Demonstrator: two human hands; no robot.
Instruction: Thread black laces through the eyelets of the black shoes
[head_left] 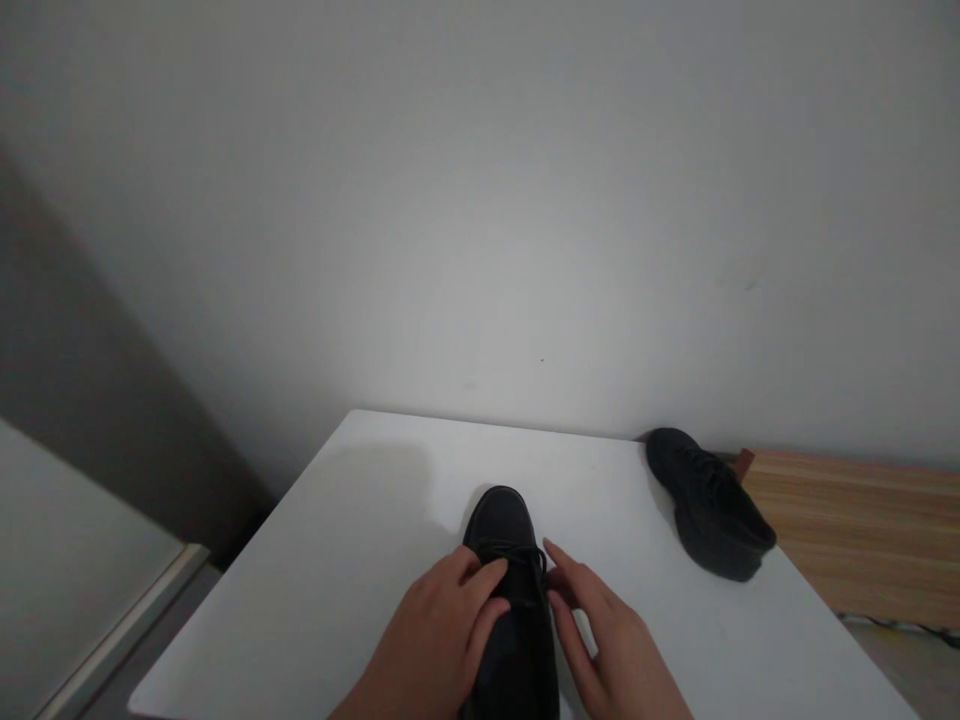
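Note:
A black lace-up shoe [501, 513] lies on the white table [360, 560], its toe facing away from me and its heel end cut off by the lower edge of the view. My left hand [439, 630] is bent over the shoe's left side, with fingertips on the tongue just below the laces. On the right side, the fingers of my right hand [600, 625] curl in at a loop of the black shoelace [541, 562]; their exact grip on it is partly hidden. The second black shoe [709, 500] rests apart at the table's right edge, turned at an angle.
Behind the table stands a plain grey wall [510, 250]. A wood-grain board [855, 530] is beyond the right edge, with a dark cord [900, 627] below it. To the left is a white panel with a ledge [120, 630], separated from the table by a dark gap.

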